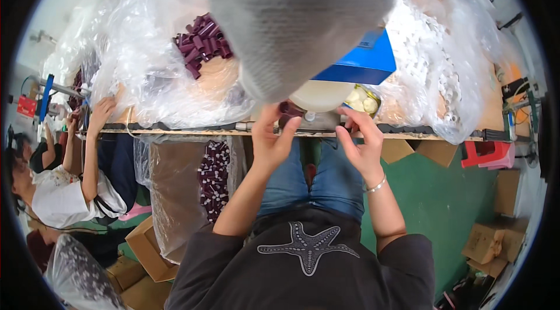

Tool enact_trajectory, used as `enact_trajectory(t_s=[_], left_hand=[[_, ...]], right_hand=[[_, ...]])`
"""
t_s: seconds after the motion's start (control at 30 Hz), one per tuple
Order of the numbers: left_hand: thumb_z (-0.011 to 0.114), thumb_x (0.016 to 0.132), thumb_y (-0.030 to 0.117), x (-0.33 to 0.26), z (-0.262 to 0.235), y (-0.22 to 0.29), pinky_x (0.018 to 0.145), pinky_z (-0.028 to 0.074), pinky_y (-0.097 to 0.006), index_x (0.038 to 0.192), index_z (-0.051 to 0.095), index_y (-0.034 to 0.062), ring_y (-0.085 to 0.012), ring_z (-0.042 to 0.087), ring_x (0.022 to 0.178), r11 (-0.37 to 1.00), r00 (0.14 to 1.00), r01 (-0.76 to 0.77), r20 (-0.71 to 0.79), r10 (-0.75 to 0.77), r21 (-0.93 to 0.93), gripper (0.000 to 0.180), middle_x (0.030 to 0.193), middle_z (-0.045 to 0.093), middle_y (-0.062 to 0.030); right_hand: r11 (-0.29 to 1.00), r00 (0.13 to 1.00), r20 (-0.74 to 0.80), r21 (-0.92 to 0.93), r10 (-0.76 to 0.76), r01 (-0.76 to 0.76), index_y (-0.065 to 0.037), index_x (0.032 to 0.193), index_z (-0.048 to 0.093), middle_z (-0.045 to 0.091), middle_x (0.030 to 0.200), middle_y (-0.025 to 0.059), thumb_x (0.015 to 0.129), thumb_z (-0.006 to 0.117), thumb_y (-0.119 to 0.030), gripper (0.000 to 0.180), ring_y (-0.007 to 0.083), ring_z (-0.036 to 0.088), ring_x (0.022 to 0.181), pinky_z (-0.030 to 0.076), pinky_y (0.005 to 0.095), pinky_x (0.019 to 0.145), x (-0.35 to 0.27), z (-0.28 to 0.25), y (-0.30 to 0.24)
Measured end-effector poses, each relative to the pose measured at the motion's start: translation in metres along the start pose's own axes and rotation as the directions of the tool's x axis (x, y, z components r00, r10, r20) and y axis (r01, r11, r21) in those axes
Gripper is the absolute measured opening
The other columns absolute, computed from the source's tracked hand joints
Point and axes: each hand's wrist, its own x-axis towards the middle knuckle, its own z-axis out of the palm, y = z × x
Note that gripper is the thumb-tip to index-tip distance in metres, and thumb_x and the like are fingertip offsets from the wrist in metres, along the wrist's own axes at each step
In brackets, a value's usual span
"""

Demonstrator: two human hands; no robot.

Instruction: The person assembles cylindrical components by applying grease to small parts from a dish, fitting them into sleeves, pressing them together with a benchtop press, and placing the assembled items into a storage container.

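My left hand (269, 138) is at the table's front edge, its fingers closed round a dark purple plastic tube piece (289, 111). Beside it, my right hand (363, 139) has thumb and forefinger apart, and I see nothing between them. A small white part (310, 116) shows between the hands, close to the purple piece. Just beyond them is a pale round cover (324, 95), below a large grey fabric-covered shape (303, 24) that hides much of the middle. An open container of pale round pieces (363, 101) stands by my right fingertips.
Purple tube pieces (201, 44) lie heaped on plastic sheeting at left; white parts (423, 59) are piled at right. A blue box (364, 62) stands behind the container. Below the table, a lined carton holds purple-and-white pieces (214, 181). Another person (76, 193) works at far left.
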Motion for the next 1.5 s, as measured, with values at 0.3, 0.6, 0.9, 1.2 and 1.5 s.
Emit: enact_trajectory(t_s=[0.3,0.6,0.9,1.2,1.5], left_hand=[[0.074,0.071,0.001,0.011,0.019,0.003,0.086,0.040,-0.042,0.094,0.067,0.0049,-0.0319,0.051,0.098,0.761,0.977,-0.204,0.177,0.119,0.616,0.024,0.090,0.067,-0.0066],[0.078,0.065,0.003,0.009,0.022,-0.003,0.083,0.040,-0.041,0.088,0.068,0.0064,-0.0300,0.053,0.094,0.810,0.991,-0.129,0.108,0.081,0.572,0.025,0.087,0.066,-0.0065],[0.079,0.068,0.010,0.008,0.021,-0.003,0.088,0.039,-0.041,0.097,0.069,0.0066,-0.0285,0.052,0.098,0.844,0.989,-0.141,0.110,0.098,0.517,0.030,0.099,0.067,-0.0059],[0.077,0.070,0.010,0.013,0.021,-0.004,0.079,0.040,-0.039,0.094,0.068,0.0066,-0.0265,0.053,0.086,0.806,0.967,-0.254,0.143,0.210,0.535,0.025,0.089,0.067,-0.0027],[0.078,0.071,0.011,0.004,0.024,-0.015,0.077,0.040,-0.039,0.094,0.066,0.0072,-0.0249,0.053,0.083,0.801,0.971,-0.232,0.089,0.220,0.552,0.026,0.084,0.065,-0.0006]], right_hand=[[0.949,0.957,-0.286,-0.314,-0.057,-0.037,-0.001,0.097,0.070,0.069,0.084,0.0087,0.082,0.071,-0.001,0.016,0.0124,0.061,0.064,0.048,0.0237,0.058,-0.017,-0.106,0.046],[0.539,0.920,-0.391,-0.770,0.025,-0.342,-0.001,0.101,0.068,0.069,0.084,0.0189,0.085,0.067,-0.014,0.020,0.0308,0.067,0.073,0.052,0.0385,0.066,0.048,-0.255,0.174],[0.183,0.900,-0.319,-0.906,0.299,-0.382,-0.001,0.101,0.064,0.066,0.092,0.0255,0.084,0.064,-0.017,0.024,0.0417,0.064,0.090,0.051,0.0484,0.077,0.081,-0.235,0.179],[0.193,0.955,-0.263,-0.938,0.141,-0.287,-0.004,0.098,0.061,0.064,0.095,0.0189,0.085,0.061,-0.018,0.019,0.0403,0.064,0.088,0.053,0.0482,0.072,0.061,-0.240,0.188],[0.904,0.968,-0.128,-0.349,0.215,-0.247,-0.003,0.099,0.067,0.068,0.098,0.0121,0.080,0.073,-0.002,0.019,0.0167,0.067,0.076,0.053,0.0259,0.067,0.057,-0.162,0.111]])
